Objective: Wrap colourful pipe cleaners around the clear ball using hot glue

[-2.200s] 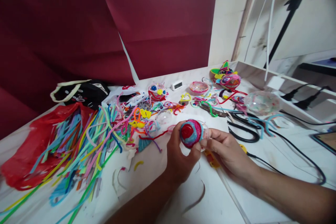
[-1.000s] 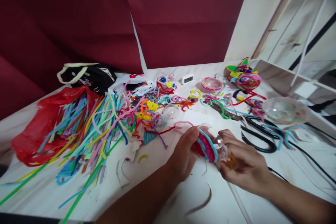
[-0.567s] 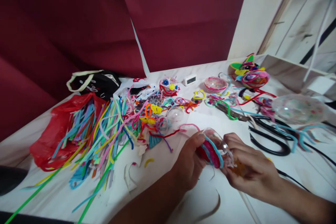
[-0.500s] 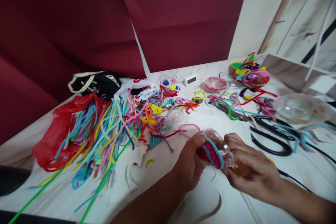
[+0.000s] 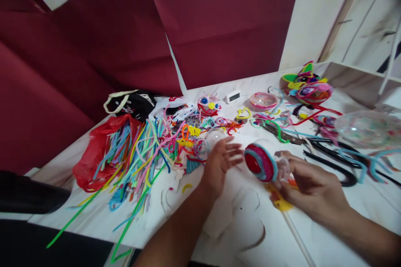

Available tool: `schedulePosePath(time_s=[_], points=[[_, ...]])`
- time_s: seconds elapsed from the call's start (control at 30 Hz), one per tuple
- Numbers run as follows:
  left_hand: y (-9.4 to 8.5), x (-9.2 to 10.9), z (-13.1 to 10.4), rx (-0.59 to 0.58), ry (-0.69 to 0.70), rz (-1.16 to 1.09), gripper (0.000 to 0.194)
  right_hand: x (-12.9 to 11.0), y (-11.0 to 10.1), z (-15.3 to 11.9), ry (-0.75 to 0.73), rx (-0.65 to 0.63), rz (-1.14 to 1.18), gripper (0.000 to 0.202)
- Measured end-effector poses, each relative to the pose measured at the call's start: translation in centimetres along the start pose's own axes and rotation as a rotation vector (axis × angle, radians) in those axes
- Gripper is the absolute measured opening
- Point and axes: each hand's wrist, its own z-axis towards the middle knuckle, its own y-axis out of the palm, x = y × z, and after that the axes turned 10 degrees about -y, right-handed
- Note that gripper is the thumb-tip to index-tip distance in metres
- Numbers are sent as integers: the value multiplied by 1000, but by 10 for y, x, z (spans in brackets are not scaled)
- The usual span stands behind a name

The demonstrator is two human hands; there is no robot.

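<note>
My right hand [image 5: 308, 185] pinches a clear plastic ball [image 5: 283, 167] at its right end. Its left face is covered by a coil of red, magenta and light-blue pipe cleaners [image 5: 259, 162]. To the left, my left hand [image 5: 221, 160] is off the ball, fingers spread with nothing in them. Just below the right fingers shows a yellow object [image 5: 280, 200], partly hidden, with a pale translucent stick [image 5: 297, 233] running down from it. I cannot tell whether the hand touches it.
Loose pipe cleaners [image 5: 150, 150] spread beside a red plastic bag [image 5: 94, 154]. Black-handled scissors [image 5: 332, 169] lie at right, near a large clear plastic piece [image 5: 366, 129]. Decorated balls [image 5: 207, 105], a small digital clock [image 5: 233, 97] and a black pouch [image 5: 133, 104] stand behind.
My left hand has let go of the ball and opened, moving slightly up and left. The right hand has turned the ball so its coiled face shows. The view has shifted a little left.
</note>
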Motion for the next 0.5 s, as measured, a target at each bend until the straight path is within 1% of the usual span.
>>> schedulePosePath(time_s=[0.07,0.1,0.13,0.17,0.2,0.27,0.33,0.43,0.5], points=[[-16,25,7,163,231,210,42,1,-2,1,106,73,56,16],[-26,38,10,267,340,388,39,2,-3,2,165,103,91,14],[-36,49,13,385,429,627,38,2,-4,3,219,126,126,12],[-47,59,16,484,480,915,40,3,-5,3,261,143,160,12],[-57,66,20,510,474,1028,40,3,-6,4,286,159,183,11],[-72,73,26,492,444,1190,32,4,-7,6,285,178,182,11],[-81,71,31,424,412,1362,27,5,-8,6,262,180,148,10],[-84,63,37,311,351,1566,36,6,-7,6,224,181,127,12],[-82,60,41,268,319,1660,40,6,-7,6,217,180,150,12]])
